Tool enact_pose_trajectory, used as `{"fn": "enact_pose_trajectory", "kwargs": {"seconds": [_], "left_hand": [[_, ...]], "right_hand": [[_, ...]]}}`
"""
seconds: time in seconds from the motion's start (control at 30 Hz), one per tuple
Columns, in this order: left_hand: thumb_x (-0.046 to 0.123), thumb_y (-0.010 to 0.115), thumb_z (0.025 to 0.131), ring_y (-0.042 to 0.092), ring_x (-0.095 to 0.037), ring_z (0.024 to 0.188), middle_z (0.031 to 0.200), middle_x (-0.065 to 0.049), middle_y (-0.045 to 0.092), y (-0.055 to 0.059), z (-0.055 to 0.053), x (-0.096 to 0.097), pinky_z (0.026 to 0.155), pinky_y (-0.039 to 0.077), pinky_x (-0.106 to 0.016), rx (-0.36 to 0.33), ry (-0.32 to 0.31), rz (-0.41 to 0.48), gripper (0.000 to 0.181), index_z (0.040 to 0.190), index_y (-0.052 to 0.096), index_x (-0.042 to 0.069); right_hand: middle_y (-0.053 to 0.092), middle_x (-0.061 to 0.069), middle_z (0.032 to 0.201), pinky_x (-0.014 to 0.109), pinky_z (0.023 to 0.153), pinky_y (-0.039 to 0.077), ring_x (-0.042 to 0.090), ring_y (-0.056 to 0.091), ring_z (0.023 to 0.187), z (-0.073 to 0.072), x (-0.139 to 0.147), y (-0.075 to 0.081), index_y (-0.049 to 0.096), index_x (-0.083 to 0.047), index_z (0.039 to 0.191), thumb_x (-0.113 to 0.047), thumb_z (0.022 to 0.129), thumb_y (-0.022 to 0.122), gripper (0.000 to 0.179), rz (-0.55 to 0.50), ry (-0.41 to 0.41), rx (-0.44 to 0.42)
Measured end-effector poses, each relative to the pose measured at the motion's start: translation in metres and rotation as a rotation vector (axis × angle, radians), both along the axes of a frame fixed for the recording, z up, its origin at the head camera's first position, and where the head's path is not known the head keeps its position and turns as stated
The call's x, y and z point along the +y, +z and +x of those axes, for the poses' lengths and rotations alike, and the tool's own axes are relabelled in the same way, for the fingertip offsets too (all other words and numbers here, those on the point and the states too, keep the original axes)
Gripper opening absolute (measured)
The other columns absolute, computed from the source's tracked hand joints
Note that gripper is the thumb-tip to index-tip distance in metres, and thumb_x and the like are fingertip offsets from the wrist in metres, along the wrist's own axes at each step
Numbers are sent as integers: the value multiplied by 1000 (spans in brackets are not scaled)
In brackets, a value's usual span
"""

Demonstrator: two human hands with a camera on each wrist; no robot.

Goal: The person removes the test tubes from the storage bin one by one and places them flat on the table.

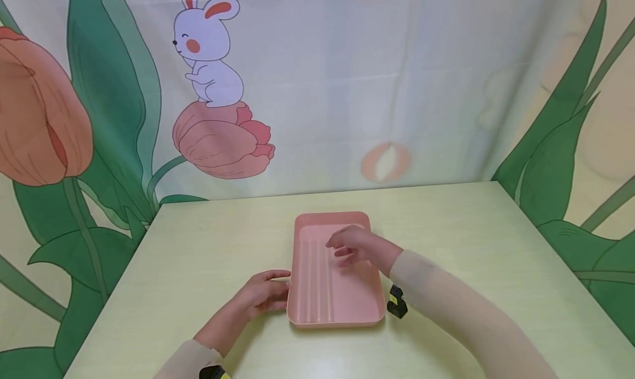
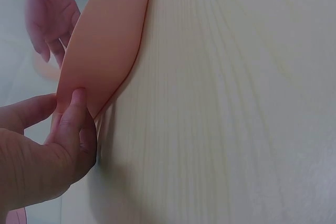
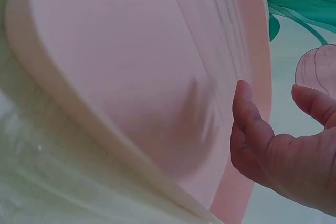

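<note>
A shallow pink tray [image 1: 357, 296] lies lengthwise on the table, with long parallel ridges along the left part of its floor. At its left side is my left hand [image 1: 265, 293], fingers bent. In the left wrist view, fingertips [image 2: 79, 95] of that hand touch the outside of the tray's wall [image 2: 107, 40]. My right hand [image 1: 354, 244] hovers over the tray's upper right part, fingers loosely bent and holding nothing. Its shadow falls on the tray floor [image 3: 115, 51] in the right wrist view, where thumb and fingers stand apart.
The pale wood-grain table [image 1: 208, 247] spreads around the tray. Behind it hangs a curtain [image 1: 317, 81] printed with a rabbit, tulips and leaves. A small black and yellow device [image 1: 397, 302] sits by the right sleeve, another [image 1: 213, 372] by the left cuff.
</note>
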State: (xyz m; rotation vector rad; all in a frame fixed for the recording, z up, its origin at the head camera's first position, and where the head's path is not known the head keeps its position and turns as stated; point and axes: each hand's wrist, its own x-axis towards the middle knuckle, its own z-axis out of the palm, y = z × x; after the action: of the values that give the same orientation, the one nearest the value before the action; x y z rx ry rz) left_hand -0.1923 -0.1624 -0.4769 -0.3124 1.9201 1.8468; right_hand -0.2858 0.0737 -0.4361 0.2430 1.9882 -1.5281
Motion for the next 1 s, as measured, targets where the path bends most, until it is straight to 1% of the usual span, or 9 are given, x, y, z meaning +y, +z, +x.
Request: {"fn": "enact_pose_trajectory", "kwargs": {"seconds": [0.07,0.13,0.23,0.33,0.43,0.5,0.73,0.87,1.0], "left_hand": [[3,61,99,72,-14,85,100,-7,76,0,0,0,70,64,-29,-2,4,-2,47,143,49,-7],[3,60,100,72,-13,84,99,-7,76,-1,0,0,70,64,-28,-4,2,0,47,143,48,-7],[3,60,100,72,-13,85,100,-7,76,-1,0,0,70,64,-28,-6,-3,8,47,144,48,-8],[3,60,100,72,-13,85,102,-8,76,0,1,1,70,64,-28,-6,-7,8,48,144,47,-8],[3,61,99,72,-14,85,101,-8,76,0,1,1,71,64,-29,-6,3,-2,47,143,49,-7],[4,61,99,72,-14,85,99,-7,76,1,1,0,71,64,-29,-5,0,-6,47,143,49,-7],[3,59,100,71,-12,83,97,-5,75,-2,0,0,70,63,-26,6,-19,28,48,145,46,-8],[3,59,100,71,-13,84,99,-6,75,-2,0,0,70,63,-26,8,-20,29,48,145,46,-8],[3,59,100,71,-14,85,100,-6,75,-2,0,0,71,63,-27,9,-19,28,48,145,46,-8]], "right_hand": [[54,14,119,41,89,63,20,57,93,-2,-2,-4,56,1,135,-12,96,67,43,11,-20,-16],[53,11,107,37,80,64,18,56,85,-4,-4,-8,58,1,126,-11,94,69,36,22,-26,-28],[51,8,92,31,66,62,17,54,73,-6,-6,-14,59,0,115,-10,93,70,27,51,-27,-35],[50,7,91,27,60,59,17,54,72,-4,-8,-19,59,1,117,-9,93,70,28,61,-22,-39],[50,8,98,26,59,58,17,55,78,-2,-11,-22,58,3,125,-9,94,69,35,57,-22,-47],[50,8,100,25,58,57,16,55,78,-1,-14,-22,56,3,129,-9,94,69,39,53,-19,-47],[49,10,101,26,53,56,18,54,67,3,-19,-21,54,6,130,-6,93,68,41,73,-22,-17],[50,8,100,29,56,59,18,55,72,5,-22,-23,58,5,122,-2,91,68,33,96,-30,14],[48,6,95,32,60,60,19,53,74,8,-24,-24,60,2,105,3,88,68,19,106,-57,53]]}}
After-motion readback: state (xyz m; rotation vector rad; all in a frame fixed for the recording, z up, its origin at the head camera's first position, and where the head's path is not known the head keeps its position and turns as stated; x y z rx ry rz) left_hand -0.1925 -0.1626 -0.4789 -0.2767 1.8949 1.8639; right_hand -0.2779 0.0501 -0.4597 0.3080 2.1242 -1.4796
